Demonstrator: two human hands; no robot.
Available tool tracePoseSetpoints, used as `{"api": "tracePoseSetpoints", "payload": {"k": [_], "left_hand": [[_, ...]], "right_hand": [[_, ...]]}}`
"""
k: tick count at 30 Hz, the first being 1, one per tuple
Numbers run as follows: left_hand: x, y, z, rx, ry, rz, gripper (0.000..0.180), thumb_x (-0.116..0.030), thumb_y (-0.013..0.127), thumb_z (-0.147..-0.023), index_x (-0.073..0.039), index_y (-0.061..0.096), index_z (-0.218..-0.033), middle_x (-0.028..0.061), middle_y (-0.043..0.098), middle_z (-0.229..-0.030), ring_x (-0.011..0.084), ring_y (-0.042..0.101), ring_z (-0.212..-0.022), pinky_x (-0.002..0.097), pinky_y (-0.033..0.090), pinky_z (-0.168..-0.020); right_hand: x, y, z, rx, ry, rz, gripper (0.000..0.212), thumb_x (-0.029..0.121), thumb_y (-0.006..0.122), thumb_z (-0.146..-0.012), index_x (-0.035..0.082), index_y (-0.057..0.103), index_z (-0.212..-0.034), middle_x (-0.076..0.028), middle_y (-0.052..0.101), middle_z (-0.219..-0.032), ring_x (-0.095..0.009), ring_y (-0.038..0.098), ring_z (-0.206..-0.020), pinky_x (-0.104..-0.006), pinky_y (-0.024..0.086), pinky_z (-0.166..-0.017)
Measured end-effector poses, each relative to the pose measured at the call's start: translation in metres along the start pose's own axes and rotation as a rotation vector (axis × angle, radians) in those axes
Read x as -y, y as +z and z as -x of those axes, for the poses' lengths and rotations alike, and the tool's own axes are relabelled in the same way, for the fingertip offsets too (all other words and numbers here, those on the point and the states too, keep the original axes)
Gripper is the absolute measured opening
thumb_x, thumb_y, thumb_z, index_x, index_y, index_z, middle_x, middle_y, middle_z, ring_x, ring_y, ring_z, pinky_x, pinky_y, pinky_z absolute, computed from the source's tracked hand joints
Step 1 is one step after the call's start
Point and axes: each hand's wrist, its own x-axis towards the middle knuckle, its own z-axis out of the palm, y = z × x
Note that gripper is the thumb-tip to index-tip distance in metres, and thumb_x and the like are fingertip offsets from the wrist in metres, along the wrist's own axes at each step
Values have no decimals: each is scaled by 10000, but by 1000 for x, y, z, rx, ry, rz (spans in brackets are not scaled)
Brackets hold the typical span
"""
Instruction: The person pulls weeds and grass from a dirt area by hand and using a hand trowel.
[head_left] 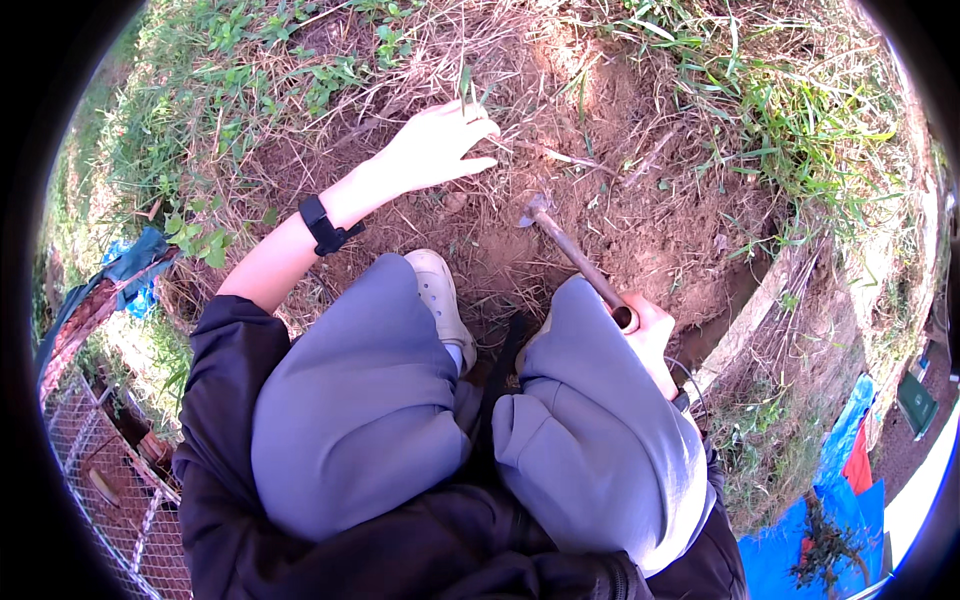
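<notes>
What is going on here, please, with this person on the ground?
A person crouches over bare soil edged with green grass. The right hand grips the end of a hand tool, whose metal head is at or just above the soil. The left hand reaches forward, fingers beside a grass blade; whether they pinch it is unclear.

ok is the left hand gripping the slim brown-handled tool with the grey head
No, the right hand grips the slim brown-handled tool, while the left hand is apart from it, over reddish-brown soil.
</notes>
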Motion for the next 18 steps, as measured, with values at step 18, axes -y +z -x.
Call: {"api": "tracePoseSetpoints", "payload": {"k": [18], "left_hand": [[17,46,19,-142,39,87,89,-141,628,-751,-73,600,-702,53,532,-632,234,556,-674,332,475,-626]], "right_hand": [[3,-60,27,77,23,41,164,135,739,-638,60,596,-666,-90,561,-559,-245,562,-473,-312,455,-483]]}}
